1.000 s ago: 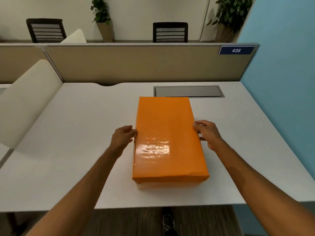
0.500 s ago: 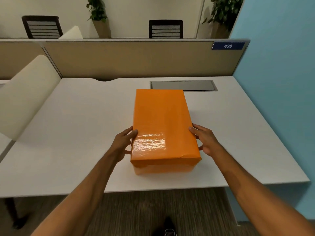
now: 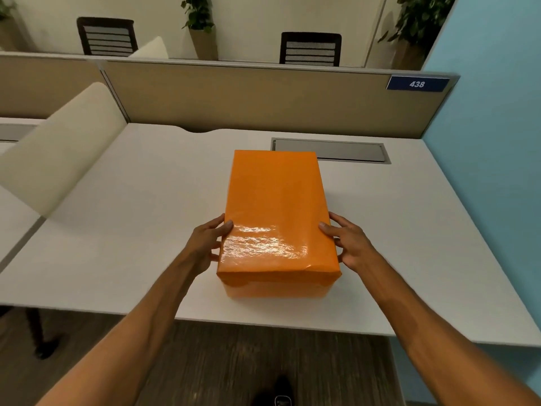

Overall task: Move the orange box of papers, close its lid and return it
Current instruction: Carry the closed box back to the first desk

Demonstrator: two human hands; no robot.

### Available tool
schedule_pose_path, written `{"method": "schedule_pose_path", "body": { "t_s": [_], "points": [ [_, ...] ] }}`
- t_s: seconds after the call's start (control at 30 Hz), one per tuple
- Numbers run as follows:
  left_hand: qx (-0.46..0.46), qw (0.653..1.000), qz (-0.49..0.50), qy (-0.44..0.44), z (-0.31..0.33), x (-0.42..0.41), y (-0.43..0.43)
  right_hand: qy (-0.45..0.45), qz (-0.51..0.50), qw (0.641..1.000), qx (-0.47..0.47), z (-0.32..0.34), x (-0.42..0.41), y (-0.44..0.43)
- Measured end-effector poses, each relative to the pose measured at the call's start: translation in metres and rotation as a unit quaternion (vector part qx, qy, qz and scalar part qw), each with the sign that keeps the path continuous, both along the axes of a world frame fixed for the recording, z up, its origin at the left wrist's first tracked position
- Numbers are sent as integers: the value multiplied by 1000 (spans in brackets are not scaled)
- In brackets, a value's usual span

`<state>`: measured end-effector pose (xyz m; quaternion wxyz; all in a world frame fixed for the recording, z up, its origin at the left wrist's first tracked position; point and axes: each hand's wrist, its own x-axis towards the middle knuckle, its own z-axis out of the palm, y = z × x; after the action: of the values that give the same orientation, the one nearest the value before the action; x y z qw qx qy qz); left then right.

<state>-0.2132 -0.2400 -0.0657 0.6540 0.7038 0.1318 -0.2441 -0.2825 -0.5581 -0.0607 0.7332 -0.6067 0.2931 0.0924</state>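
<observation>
The orange box (image 3: 275, 206) lies lengthwise on the white desk (image 3: 117, 230), its glossy lid down over the base, so the papers inside are hidden. My left hand (image 3: 209, 241) presses against the box's left side near the front corner, thumb on the lid's edge. On the opposite side, my right hand (image 3: 348, 244) holds the right wall, thumb also on the lid. Both hands grip the near half of the box, whose front end sits close to the desk's front edge.
A grey cable hatch (image 3: 329, 150) is set in the desk just behind the box. A beige partition (image 3: 263, 98) with a blue "438" sign (image 3: 417, 83) bounds the back, a blue wall (image 3: 491, 171) the right, a cream divider (image 3: 58, 153) the left.
Both hands have slid along the box's sides toward its near end. The box now sits closer to the desk's front edge, and the view has pulled back.
</observation>
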Motion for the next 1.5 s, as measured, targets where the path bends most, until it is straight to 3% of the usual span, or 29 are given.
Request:
{"method": "schedule_pose_path", "body": {
  "t_s": [0.4,0.77,1.3,1.5],
  "points": [
    [20,995,84,-45,32,25,51,-28,54,998,13,18,63,48],
    [17,989,131,-66,40,110,155,-39,71,996,24,20,160,152],
    [64,995,13,-81,46,310,343,-23,31,998,41,5,334,347],
    [66,995,19,-70,31,371,379,-23,30,999,30,-2,393,383]
  ]
}}
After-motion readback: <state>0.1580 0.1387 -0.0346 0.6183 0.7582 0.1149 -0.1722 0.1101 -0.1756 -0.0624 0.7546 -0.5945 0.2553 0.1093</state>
